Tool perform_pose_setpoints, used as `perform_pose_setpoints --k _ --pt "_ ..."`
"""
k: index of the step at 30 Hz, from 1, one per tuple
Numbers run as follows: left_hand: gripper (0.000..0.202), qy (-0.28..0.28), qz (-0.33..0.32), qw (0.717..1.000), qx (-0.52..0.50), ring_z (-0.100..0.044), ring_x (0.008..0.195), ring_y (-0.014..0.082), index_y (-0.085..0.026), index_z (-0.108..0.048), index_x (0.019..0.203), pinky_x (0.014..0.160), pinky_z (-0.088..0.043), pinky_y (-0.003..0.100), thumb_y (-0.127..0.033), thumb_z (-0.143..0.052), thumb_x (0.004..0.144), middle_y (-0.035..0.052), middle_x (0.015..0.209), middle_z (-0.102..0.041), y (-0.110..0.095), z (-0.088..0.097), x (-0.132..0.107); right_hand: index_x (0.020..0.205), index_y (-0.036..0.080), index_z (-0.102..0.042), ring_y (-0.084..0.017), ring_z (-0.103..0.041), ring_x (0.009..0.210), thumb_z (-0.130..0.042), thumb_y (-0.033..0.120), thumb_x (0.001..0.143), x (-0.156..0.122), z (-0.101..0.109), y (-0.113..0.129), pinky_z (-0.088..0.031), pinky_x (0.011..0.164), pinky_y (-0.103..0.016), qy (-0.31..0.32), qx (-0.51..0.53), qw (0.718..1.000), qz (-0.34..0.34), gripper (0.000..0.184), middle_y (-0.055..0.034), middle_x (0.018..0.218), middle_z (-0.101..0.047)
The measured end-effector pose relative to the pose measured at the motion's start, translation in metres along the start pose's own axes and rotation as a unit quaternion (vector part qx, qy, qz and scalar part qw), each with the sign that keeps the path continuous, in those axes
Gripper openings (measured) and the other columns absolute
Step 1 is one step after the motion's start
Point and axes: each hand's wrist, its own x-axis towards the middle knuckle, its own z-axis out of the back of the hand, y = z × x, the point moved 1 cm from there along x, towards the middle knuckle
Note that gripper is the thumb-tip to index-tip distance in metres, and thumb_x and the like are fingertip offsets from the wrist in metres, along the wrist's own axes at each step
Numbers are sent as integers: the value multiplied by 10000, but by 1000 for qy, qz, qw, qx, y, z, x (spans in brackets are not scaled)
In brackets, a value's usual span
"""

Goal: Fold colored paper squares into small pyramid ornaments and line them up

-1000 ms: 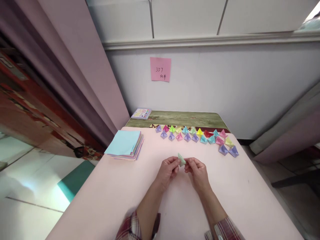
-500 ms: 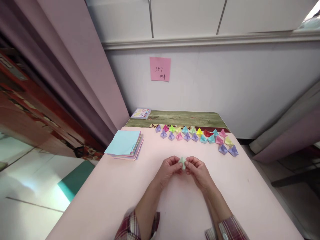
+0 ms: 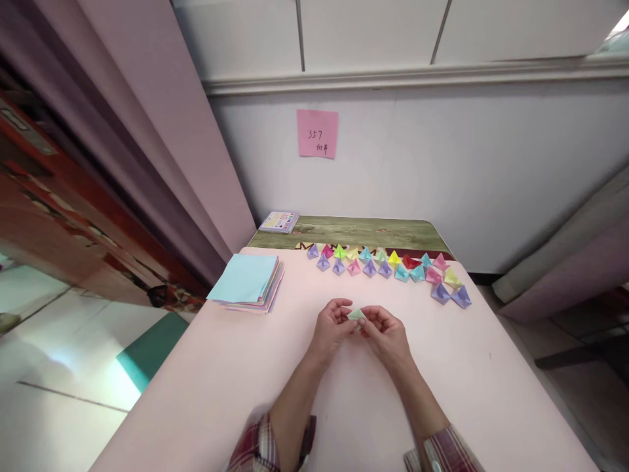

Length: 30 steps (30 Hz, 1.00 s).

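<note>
A mauve curtain (image 3: 157, 98) hangs at the far left, and below it a flat teal panel (image 3: 150, 351) lies over the pale floor (image 3: 59, 367). Next comes the pink-topped desk (image 3: 236, 387), with a stack of square paper (image 3: 246, 278) near its left edge, a light blue sheet uppermost and several colours showing at the sides. Behind the stack, on the green wood-patterned strip at the back, sits a flat packet (image 3: 279, 221); a pink note (image 3: 318, 134) with handwriting is fixed to the wall above. Toward the middle, the left hand (image 3: 330, 332) has its grip nearly closed, thumb against a small pale green folded paper (image 3: 356, 315), fingers curled behind. This paper is held between both hands, in front of the folded shapes. The right hand (image 3: 392, 337) pinches its other side, grip drawn tight, thumb tip on the front face. Beyond the hands, colourful folded shapes (image 3: 369, 269) stand in two uneven rows reaching rightward, ending in two violet ones side by side. At the far right hangs a grey and pink drape (image 3: 550, 249)
</note>
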Motion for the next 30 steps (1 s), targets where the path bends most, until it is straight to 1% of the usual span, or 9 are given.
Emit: perform_pose_setpoints --k 4,6,8,11,14,17,25,28,30 --pt "311 23 39 999 7 -563 560 102 -116 -639 794 558 -445 225 -297 -812 609 12 658 -634 2 -3 -3 875 190 -689 -121 -592 612 -765 402 725 0 -1 1 -498 590 -250 -27 -3 1000 15 272 -17 755 -694" --pt "285 32 56 998 14 -544 512 101 -113 -632 713 528 -433 228 -329 -798 632 18 604 -625 2 -4 -4 871 191 -699 -120 -584 595 -769 397 714 0 -2 3 -500 580 -253 -40 -14 999 24 268 -16 745 -697" --pt "275 34 62 997 17 -535 491 101 -116 -634 687 505 -430 228 -329 -798 628 23 592 -627 0 -4 -5 889 195 -713 -125 -583 590 -763 387 715 -1 -2 5 -510 582 -264 -42 -27 998 28 264 -18 740 -698" --pt "238 33 71 997 12 -529 473 100 -121 -652 698 479 -432 226 -304 -785 625 33 609 -644 -2 -4 -6 911 215 -735 -140 -600 621 -725 357 748 -1 0 7 -533 610 -286 -20 -49 998 46 217 -22 769 -688" --pt "193 35 76 996 -7 -530 461 100 -122 -659 702 464 -435 227 -272 -762 638 37 613 -650 -3 -5 -7 883 245 -756 -148 -618 668 -658 299 799 -2 3 9 -541 628 -294 19 -68 993 95 140 -29 852 -659" --pt "187 44 77 995 -40 -543 476 103 -119 -667 717 473 -440 228 -257 -767 639 40 621 -654 -3 -5 -9 874 262 -768 -154 -629 697 -589 241 828 -3 6 13 -550 639 -300 40 -95 986 133 185 -35 891 -629" --pt "292 100 85 987 -90 -595 599 115 -106 -704 835 609 -491 260 -248 -834 615 65 758 -687 -9 -6 -12 943 289 -773 -167 -645 727 -536 125 815 -6 12 15 -536 659 -305 23 -207 951 226 315 -44 906 -632" --pt "325 118 80 986 -89 -607 631 126 -103 -706 871 639 -504 275 -255 -842 619 75 789 -692 -10 -6 -12 957 290 -772 -174 -645 743 -529 114 800 -7 14 14 -535 673 -312 11 -226 945 237 339 -49 925 -639" --pt "333 106 77 988 -80 -594 604 115 -99 -707 863 616 -497 264 -297 -840 631 77 782 -691 -10 -6 -11 956 283 -771 -178 -645 755 -525 129 805 -7 14 14 -537 680 -315 11 -219 948 232 327 -52 939 -637"
